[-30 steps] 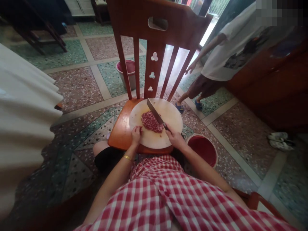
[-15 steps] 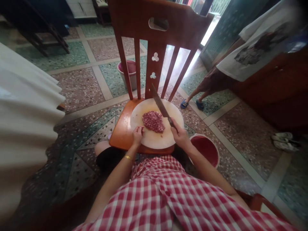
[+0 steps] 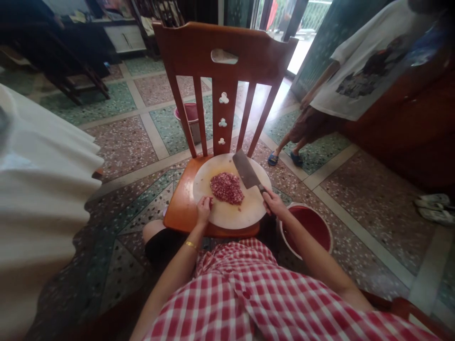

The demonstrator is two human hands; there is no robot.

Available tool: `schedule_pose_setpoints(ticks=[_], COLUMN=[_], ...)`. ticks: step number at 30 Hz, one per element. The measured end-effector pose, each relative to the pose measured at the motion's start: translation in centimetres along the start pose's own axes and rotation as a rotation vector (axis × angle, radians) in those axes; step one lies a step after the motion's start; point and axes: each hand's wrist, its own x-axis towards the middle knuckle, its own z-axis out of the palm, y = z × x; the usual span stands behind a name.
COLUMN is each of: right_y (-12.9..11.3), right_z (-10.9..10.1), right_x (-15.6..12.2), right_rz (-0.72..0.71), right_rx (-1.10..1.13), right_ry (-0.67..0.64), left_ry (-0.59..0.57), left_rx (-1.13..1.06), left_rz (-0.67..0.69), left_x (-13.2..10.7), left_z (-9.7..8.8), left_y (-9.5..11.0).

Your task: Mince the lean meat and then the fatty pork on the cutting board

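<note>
A mound of minced meat (image 3: 226, 188) lies on a round white cutting board (image 3: 234, 221), which rests on the seat of a wooden chair (image 3: 183, 208). My right hand (image 3: 274, 203) grips the dark handle of a cleaver (image 3: 247, 170). The broad blade is turned flat towards me, over the board just right of the meat. At the board's left edge is my left hand (image 3: 204, 210), its fingers pinched together. Something small and dark red shows at those fingertips, too small to name. A few stray meat bits dot the board.
A red-lined bucket (image 3: 311, 229) stands close by my right forearm, and another bin (image 3: 192, 118) is behind the chair. A person in a white T-shirt (image 3: 359, 80) stands at the right. Pale pleated cloth (image 3: 50, 189) hangs at the left. Shoes (image 3: 433, 208) lie on the floor.
The cleaver has rolled from edge-on to showing its broad face, and my right hand has shifted slightly right. My left hand stays at the board's edge. The view has tilted up a little.
</note>
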Motion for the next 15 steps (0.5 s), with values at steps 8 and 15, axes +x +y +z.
schedule_pose_setpoints(ticks=[8, 15], right_y=[0.3, -2.1], right_z=[-3.9, -5.3], right_x=[8.5, 12.3], right_rz=[0.128, 0.222], right_rx=[0.078, 0.05], right_ry=[-0.215, -0.438], left_ry=[0.024, 0.043], left_rx=[0.041, 0.118], left_rz=[-0.018, -0.018], left_x=[-0.3, -0.5], left_z=[0.2, 0.6], left_y=[0.6, 0.9])
